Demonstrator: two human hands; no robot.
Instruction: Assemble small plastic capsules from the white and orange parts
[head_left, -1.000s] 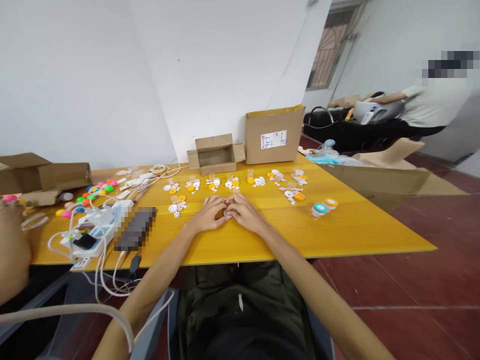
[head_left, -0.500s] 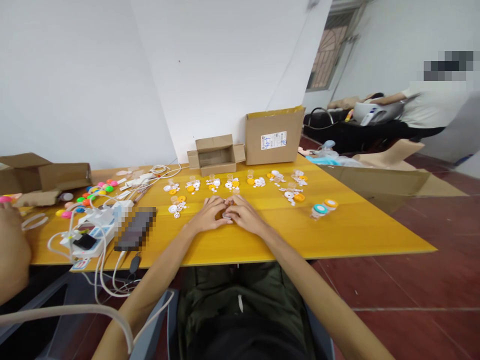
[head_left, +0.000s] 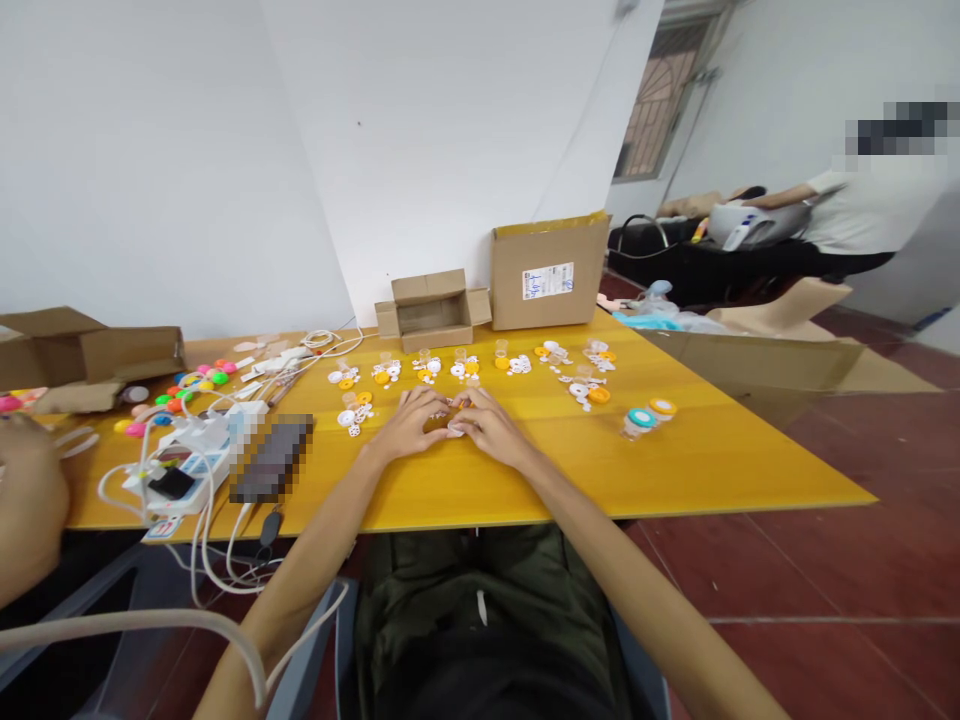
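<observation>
My left hand [head_left: 411, 424] and my right hand [head_left: 489, 428] meet low over the middle of the table, fingertips close together. Between them shows a small white plastic part [head_left: 455, 428]. The right thumb and fingers pinch it, and the left thumb reaches its other side. Curled left fingers partly cover other small pieces beyond it. Just past the fingertips stands a clear plastic cup [head_left: 472, 382]. A pile of white gears with an orange disc [head_left: 364, 398] lies left of my hands. Fine detail of the held part is too small to make out.
Several piles of gears, discs and clear cups [head_left: 501, 350] line the back. Two capped clear containers [head_left: 640, 422] stand right. A power strip [head_left: 217, 465], phone [head_left: 274, 460] and cables lie left, near another person's hand [head_left: 30, 490]. Cardboard boxes [head_left: 551, 280] stand against the wall.
The white part between my fingertips shows more plainly and has tilted. My left hand has shifted slightly left, widening the gap between the hands. The other person's hand has moved a little.
</observation>
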